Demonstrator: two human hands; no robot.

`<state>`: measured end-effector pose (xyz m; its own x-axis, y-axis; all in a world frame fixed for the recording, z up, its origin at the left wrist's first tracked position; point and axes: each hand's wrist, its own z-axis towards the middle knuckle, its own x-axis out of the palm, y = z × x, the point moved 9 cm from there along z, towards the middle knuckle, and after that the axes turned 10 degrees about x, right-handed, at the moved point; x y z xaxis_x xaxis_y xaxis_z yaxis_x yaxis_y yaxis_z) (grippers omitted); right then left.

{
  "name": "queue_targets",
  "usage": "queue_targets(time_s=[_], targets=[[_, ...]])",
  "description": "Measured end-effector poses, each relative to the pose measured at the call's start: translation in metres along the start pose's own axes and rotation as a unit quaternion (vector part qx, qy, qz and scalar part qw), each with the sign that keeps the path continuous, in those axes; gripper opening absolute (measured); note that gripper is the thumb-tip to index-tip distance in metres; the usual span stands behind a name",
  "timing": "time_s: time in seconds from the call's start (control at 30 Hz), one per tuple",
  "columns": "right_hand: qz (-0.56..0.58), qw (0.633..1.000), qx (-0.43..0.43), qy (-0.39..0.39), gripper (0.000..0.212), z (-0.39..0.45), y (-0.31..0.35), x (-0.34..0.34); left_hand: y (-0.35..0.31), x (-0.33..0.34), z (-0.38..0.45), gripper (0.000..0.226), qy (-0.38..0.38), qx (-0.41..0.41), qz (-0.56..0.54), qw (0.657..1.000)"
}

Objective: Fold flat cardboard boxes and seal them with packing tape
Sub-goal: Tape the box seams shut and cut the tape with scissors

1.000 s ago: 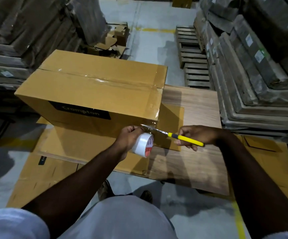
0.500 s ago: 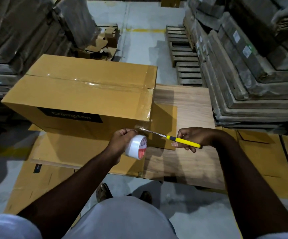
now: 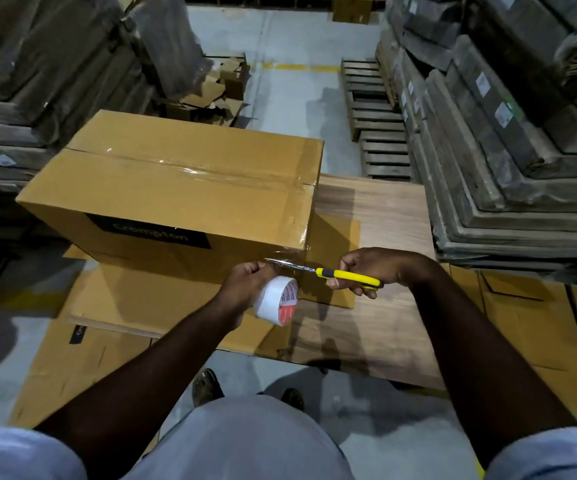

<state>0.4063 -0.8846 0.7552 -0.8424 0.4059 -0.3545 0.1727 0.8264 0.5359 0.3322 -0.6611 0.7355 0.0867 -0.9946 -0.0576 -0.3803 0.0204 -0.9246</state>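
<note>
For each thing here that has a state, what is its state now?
box: folded up, top seam taped shut
tape roll: held by left hand, strip stretched to the box corner
knife: blade out, against the strip, gripped by right hand
flat cardboard: unfolded, under the box

The box (image 3: 173,188) stands on flat cardboard (image 3: 148,299) that lies on a board (image 3: 377,327), toward the board's left side. A strip of tape (image 3: 190,173) runs along the box top from left to right and down its right end. At the box's near right corner the left hand (image 3: 245,282) holds the roll (image 3: 276,300), with the right hand (image 3: 377,268) just to its right, holding a knife (image 3: 332,273) whose blade reaches left to the tape between roll and box (contact unclear). Pallets (image 3: 377,123) lie behind the board; stacks (image 3: 508,133) rise to the right, and more flat cardboard lies under the board.
</note>
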Motion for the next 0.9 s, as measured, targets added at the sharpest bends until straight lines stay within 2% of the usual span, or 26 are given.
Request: queue_targets(time_s=[0.1,0.23,0.37,0.5,0.57,0.63,0.73,0.83,0.9], targets=[[0.015,1.0,-0.016,-0.021,0.05,0.001,-0.005,0.0,0.001,0.0,0.001,0.026,0.007,-0.001,0.008,1.0],[0.029,0.997,-0.061,-0.044,0.06,-0.006,-0.01,0.006,0.006,-0.003,0.001,0.02,0.013,0.004,0.021,1.0],[0.021,0.981,-0.084,-0.174,0.055,-0.01,-0.035,0.01,0.022,-0.008,0.0,0.015,0.008,-0.01,0.06,0.998],[0.142,0.956,-0.111,-0.232,0.042,-0.014,-0.09,0.044,0.028,-0.009,0.0,0.016,-0.006,-0.012,0.059,0.998],[0.222,0.932,-0.066,-0.278,0.043,-0.015,-0.13,0.057,0.026,-0.009,0.0,0.015,-0.008,-0.009,0.055,0.998],[0.252,0.902,0.007,-0.351,0.043,-0.015,-0.17,0.061,0.025,-0.006,0.001,0.013,-0.007,-0.008,0.05,0.999],[0.169,0.871,0.167,-0.429,0.048,-0.012,-0.216,0.054,0.026,0.0,0.001,0.012,0.003,-0.01,0.044,0.999],[0.129,0.863,0.21,-0.442,0.072,0.003,-0.221,0.048,0.028,0.007,0.001,0.013,0.014,-0.009,0.035,0.999],[0.129,0.851,0.219,-0.46,0.055,0.007,-0.213,0.043,0.028,0.01,0.001,0.013,0.015,-0.005,0.027,1.0]])
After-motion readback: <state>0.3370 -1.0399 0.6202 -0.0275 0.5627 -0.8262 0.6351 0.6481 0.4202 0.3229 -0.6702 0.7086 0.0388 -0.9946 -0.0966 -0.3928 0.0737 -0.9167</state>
